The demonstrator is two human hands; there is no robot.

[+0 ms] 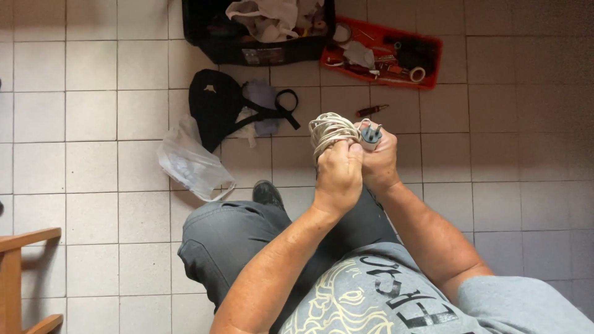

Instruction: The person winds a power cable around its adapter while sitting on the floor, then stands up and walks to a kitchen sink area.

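Left hand (337,175) fisted around coiled white electrical cord (331,128); right hand (378,162) touching it, clamped on grey plug (370,135) at cord's end, above knees. Beyond: small red-handled screwdriver (371,111) on pale tiled floor (93,111), then red plastic tray (433,52) of bits.

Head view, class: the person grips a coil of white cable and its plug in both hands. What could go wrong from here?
1. The coil of white cable bulges loose above the left hand; loops could slip and tangle.
2. The plug has bare pins beside the right hand; they might jab fingers.
3. The plastic bag lying near the shoe could cause a slip.
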